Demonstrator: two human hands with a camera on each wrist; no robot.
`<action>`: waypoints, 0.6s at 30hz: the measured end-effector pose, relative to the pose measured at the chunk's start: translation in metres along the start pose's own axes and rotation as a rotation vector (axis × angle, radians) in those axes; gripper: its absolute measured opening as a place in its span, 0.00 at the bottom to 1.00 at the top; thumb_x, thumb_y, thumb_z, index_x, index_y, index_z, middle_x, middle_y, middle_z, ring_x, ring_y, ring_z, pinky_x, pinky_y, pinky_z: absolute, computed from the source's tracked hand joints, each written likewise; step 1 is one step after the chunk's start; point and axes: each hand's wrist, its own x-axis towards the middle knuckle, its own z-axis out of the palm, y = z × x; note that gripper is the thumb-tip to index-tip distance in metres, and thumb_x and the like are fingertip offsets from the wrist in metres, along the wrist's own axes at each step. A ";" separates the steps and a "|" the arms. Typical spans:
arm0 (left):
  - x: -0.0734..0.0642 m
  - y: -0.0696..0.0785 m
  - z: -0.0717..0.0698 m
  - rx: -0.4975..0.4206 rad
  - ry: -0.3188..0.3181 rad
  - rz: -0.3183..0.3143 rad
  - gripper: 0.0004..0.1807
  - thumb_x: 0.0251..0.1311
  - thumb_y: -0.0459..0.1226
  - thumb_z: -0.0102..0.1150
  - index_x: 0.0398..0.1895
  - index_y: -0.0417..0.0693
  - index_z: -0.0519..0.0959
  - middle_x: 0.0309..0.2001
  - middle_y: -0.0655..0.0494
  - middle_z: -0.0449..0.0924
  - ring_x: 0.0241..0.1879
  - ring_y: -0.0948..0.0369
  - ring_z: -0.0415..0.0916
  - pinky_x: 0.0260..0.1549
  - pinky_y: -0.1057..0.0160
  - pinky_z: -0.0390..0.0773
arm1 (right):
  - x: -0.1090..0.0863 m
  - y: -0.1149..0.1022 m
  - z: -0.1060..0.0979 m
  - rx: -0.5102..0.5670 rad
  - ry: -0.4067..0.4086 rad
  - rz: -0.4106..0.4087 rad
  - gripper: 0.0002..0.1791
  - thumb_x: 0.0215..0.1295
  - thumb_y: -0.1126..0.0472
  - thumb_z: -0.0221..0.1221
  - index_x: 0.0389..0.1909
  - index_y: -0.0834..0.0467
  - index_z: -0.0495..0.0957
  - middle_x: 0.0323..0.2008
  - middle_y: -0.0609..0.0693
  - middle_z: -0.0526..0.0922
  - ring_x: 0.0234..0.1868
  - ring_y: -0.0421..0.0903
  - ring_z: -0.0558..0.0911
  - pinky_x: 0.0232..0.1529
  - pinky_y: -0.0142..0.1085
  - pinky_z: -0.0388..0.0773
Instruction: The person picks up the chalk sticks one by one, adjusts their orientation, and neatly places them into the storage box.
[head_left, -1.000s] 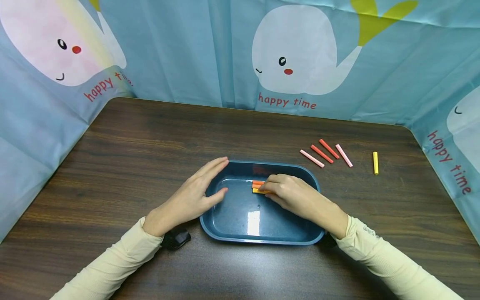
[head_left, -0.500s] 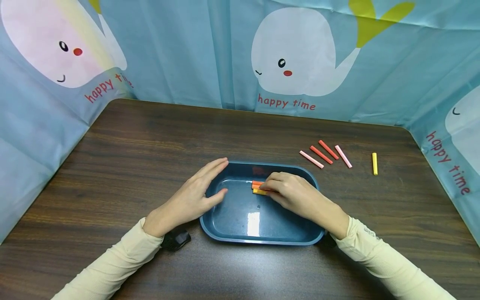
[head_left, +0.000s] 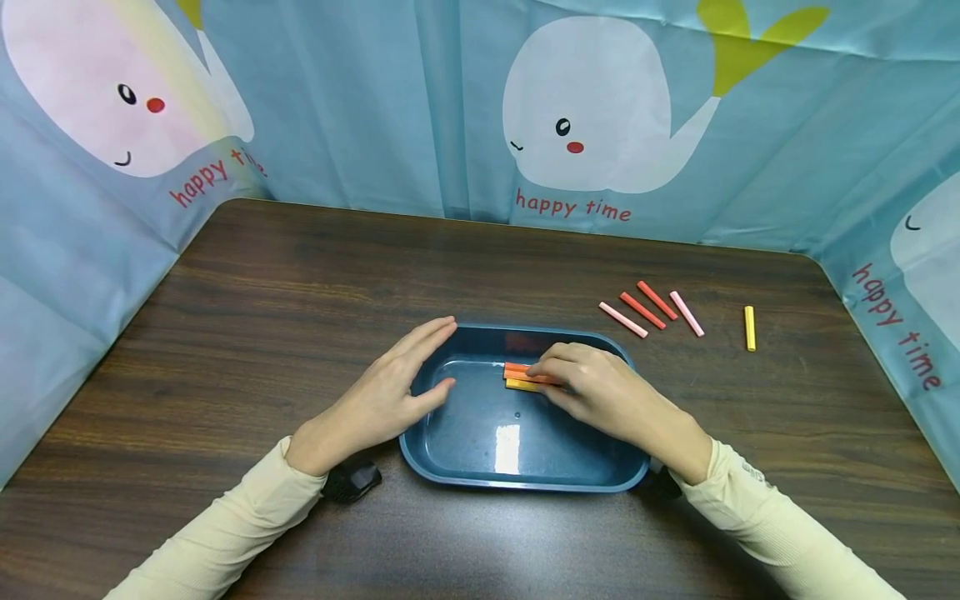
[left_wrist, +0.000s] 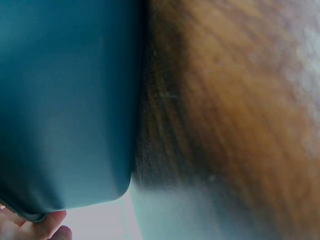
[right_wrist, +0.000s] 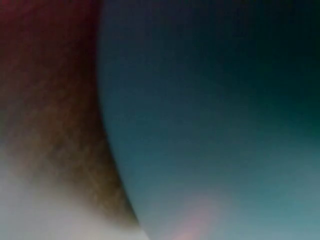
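Inside the blue plastic tray (head_left: 465, 450), two orange chalk-like sticks (head_left: 516, 370) and a yellow one (head_left: 521, 386) lie side by side. My right hand (head_left: 600, 387) reaches over the tray's right side, its curled fingers and thumb pinching around the right ends of these sticks, which they partly cover. At the tray's left end my left hand (head_left: 375, 392) rests against the rim with fairly straight fingers, its thumb spread over the inside. The left wrist view catches its fingertips (left_wrist: 35, 227) by a tray corner. Blur hides the right hand's work in the right wrist view.
Behind the tray, to the right, lie two red sticks (head_left: 642, 309) between two pink sticks (head_left: 623, 319). Another yellow stick (head_left: 750, 327) is farther right. The dark wooden table (head_left: 300, 275) ends at a blue whale-print curtain (head_left: 375, 108).
My right hand has shifted slightly to the right, uncovering more of the orange and yellow sticks. My left hand and the tray have stayed put.
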 end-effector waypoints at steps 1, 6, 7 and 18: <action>0.000 0.000 0.000 0.001 0.001 0.001 0.36 0.65 0.36 0.61 0.74 0.39 0.60 0.75 0.44 0.59 0.73 0.50 0.61 0.68 0.44 0.66 | -0.001 0.000 -0.001 -0.006 0.001 0.004 0.12 0.56 0.64 0.71 0.41 0.58 0.86 0.38 0.47 0.86 0.38 0.40 0.83 0.40 0.37 0.83; 0.000 0.000 0.000 0.002 -0.002 -0.002 0.36 0.65 0.37 0.61 0.74 0.38 0.60 0.75 0.45 0.59 0.74 0.50 0.60 0.68 0.43 0.65 | -0.004 0.001 -0.005 -0.016 0.003 0.035 0.12 0.57 0.62 0.71 0.43 0.57 0.86 0.39 0.45 0.85 0.38 0.40 0.83 0.40 0.37 0.83; 0.000 0.000 0.000 0.002 -0.003 -0.004 0.36 0.65 0.37 0.61 0.74 0.38 0.60 0.75 0.45 0.59 0.73 0.50 0.60 0.68 0.43 0.65 | -0.005 0.001 -0.006 -0.013 0.006 0.039 0.12 0.57 0.62 0.71 0.43 0.57 0.86 0.39 0.45 0.86 0.39 0.40 0.83 0.40 0.37 0.83; 0.000 -0.001 0.000 0.001 0.000 0.004 0.36 0.65 0.36 0.61 0.74 0.39 0.61 0.75 0.45 0.59 0.73 0.50 0.61 0.68 0.43 0.66 | -0.011 0.006 -0.017 0.086 0.057 0.086 0.13 0.58 0.64 0.70 0.45 0.59 0.85 0.41 0.47 0.87 0.40 0.42 0.85 0.40 0.38 0.84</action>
